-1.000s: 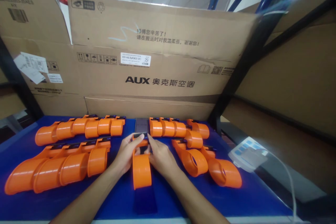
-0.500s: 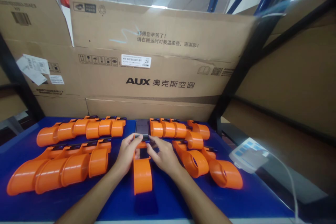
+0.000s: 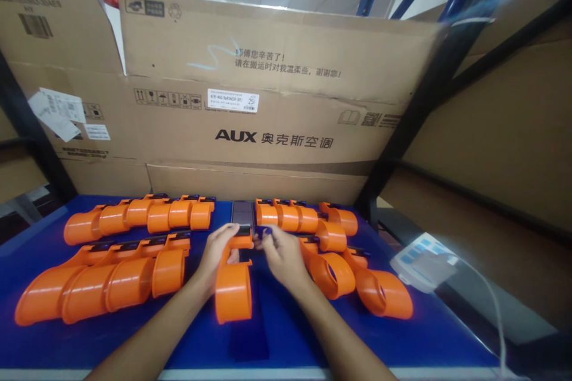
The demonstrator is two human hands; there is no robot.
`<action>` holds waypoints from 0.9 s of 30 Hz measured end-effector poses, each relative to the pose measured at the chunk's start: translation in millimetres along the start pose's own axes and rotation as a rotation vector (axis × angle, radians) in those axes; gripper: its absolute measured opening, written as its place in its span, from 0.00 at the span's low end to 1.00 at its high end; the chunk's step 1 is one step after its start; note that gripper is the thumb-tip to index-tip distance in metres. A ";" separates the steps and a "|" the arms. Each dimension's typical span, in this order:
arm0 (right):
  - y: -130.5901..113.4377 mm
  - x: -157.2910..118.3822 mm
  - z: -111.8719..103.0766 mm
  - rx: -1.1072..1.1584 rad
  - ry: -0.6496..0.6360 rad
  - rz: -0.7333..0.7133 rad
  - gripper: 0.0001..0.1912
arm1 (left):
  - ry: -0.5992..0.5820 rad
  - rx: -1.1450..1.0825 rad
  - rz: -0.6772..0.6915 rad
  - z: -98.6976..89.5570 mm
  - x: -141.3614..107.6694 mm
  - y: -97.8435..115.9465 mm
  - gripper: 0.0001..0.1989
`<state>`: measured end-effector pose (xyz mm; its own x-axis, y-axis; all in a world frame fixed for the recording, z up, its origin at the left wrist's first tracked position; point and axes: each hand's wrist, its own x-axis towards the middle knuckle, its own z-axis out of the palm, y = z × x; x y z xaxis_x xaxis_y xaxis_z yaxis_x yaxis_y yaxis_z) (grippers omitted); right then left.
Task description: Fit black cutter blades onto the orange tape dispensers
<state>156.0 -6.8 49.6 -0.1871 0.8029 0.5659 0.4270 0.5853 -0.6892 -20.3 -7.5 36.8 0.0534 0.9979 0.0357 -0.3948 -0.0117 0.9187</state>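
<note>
My left hand point(image 3: 218, 255) is closed on the upper bracket of an orange plastic ring-shaped holder point(image 3: 233, 294) with a black strip point(image 3: 243, 230) along its top. The holder's ring hangs down, tilted slightly, over the blue tabletop. Just to its right, my right hand point(image 3: 282, 255) is pinched on a small curled dark blue strip point(image 3: 267, 231); part of the strip is hidden by the fingers. A gap separates the right fingertips from the holder. Directly behind both hands lies a dark flat rectangular thing point(image 3: 242, 211).
Rows of similar orange holders point(image 3: 129, 289) stand at the left, with more orange holders point(image 3: 337, 274) at the right. A white and blue device point(image 3: 424, 262) with a cable sits by the right edge. Cardboard point(image 3: 268, 113) walls the back of the blue tabletop point(image 3: 201, 345).
The holder has shifted left and tilted in my left hand. My right hand has moved away to the right, and the dark blue strip now shows in its fingers.
</note>
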 end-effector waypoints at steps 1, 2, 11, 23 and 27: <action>1.2 1.6 -1.7 0.029 0.041 0.040 0.15 | -0.008 -0.008 0.007 -0.4 -0.2 1.4 0.19; 2.6 3.1 -3.4 0.031 0.072 0.075 0.16 | -0.010 -0.012 0.018 -0.4 -0.5 2.7 0.19; 18.3 5.2 0.3 -0.517 -0.194 0.250 0.09 | 0.075 -0.040 0.017 4.6 -3.9 2.8 0.19; 8.9 3.6 -5.5 -0.662 -0.139 0.240 0.08 | 0.097 0.034 -0.001 -0.8 3.7 -5.8 0.22; 0.3 2.6 -6.2 -0.297 -0.059 -0.068 0.16 | 0.108 0.071 0.013 -0.7 3.4 -6.7 0.22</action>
<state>161.1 -5.3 53.6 -0.2716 0.7731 0.5732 0.6502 0.5865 -0.4829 -18.1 -3.9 30.5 -0.0520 0.9986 0.0087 -0.3282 -0.0253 0.9443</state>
